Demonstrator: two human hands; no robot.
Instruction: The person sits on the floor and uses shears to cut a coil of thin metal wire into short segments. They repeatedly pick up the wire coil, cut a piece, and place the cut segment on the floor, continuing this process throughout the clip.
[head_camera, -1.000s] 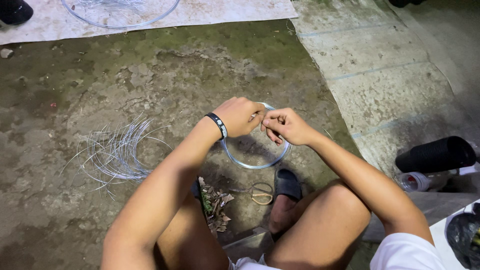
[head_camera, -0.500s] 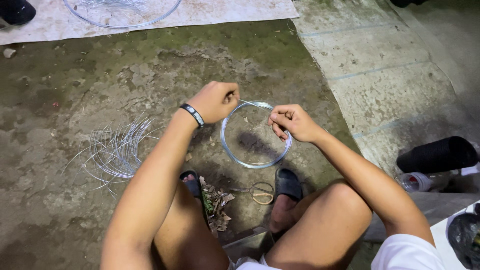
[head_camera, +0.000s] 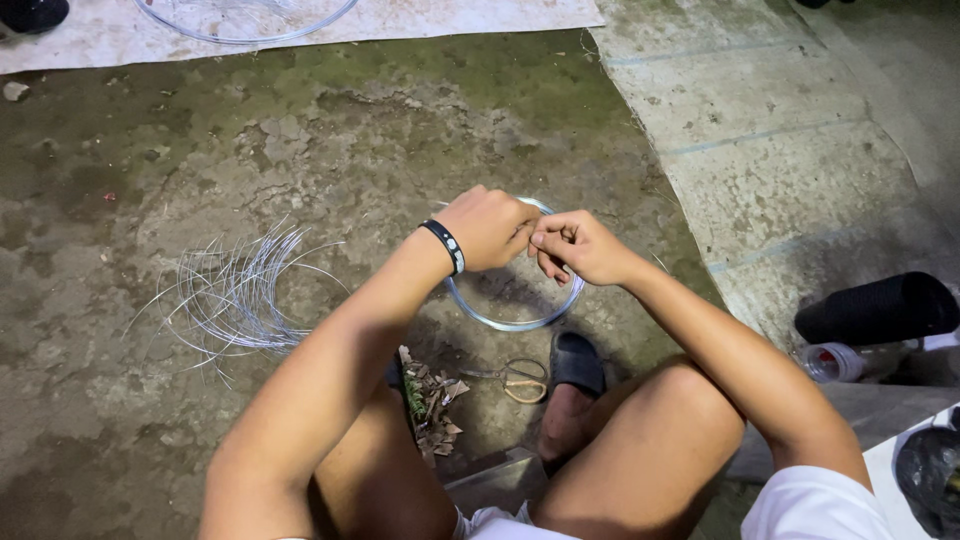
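- Left hand (head_camera: 488, 228) and right hand (head_camera: 578, 246) met fingertip to fingertip, both pinched on the thin silvery wire ring (head_camera: 515, 322); its top arc was hidden behind them
- Ring hung above bare mossy concrete ground (head_camera: 330, 140), loose pale wire strands (head_camera: 235, 295) well apart leftward

We see rough, cracked ground (head_camera: 300, 150) — dark earth or worn concrete, greenish with moss near the top. A paler concrete slab (head_camera: 780, 150) with scored lines runs along the right — slightly raised, it seems. A light sheet (head_camera: 480, 15) covers the far edge. The lighting is dim and uneven.
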